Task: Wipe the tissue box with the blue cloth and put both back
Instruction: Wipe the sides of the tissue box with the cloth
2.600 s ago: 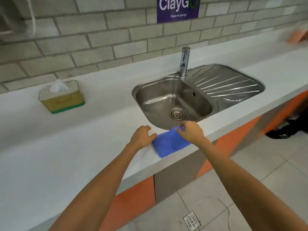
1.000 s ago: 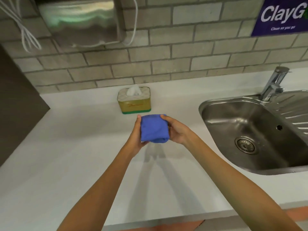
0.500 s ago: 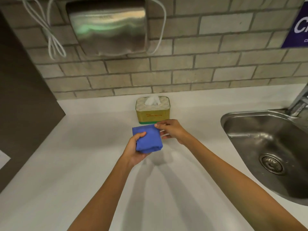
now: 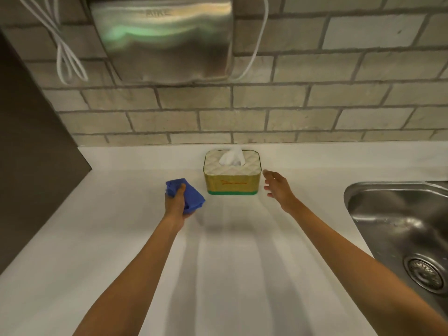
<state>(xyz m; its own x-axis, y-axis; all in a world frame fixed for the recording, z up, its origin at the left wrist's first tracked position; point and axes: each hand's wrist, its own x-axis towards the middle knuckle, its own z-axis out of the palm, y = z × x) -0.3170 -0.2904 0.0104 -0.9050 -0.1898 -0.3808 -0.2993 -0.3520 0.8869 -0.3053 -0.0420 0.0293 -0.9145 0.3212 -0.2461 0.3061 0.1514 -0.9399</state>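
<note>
Left hand (image 4: 175, 202): closed around the blue cloth (image 4: 188, 194), thumb on top of the bundle; raised just above the surface, to the left of the tissue box.
Right hand (image 4: 276, 186): empty, fingers spread and loosely extended; held just beside the right end of the tissue box, with a narrow gap showing between fingertips and box wall.
Hands, relation: well apart, one on each side of the box.
Blue cloth: bunched into a compact wad in the left hand; a corner projects to the right, toward the lower left corner of the box. Contact with the box is not visible.
Tissue box (image 4: 232, 174): upright on the white surface (image 4: 116, 238), near the back edge and the brick wall (image 4: 303, 115). Quilted pale top, gold sides, green band at the base, small red marking on the front face. A white tissue (image 4: 234, 157) stands out of the top opening.
Sink (image 4: 397, 219): stainless steel, set into the surface on the right, drain visible near the lower right edge.
Wall fixture: metal hand dryer (image 4: 162, 37) mounted above the box, white cables (image 4: 65, 54) hanging beside it.
Left edge: dark panel (image 4: 31, 146) meeting the surface.
</note>
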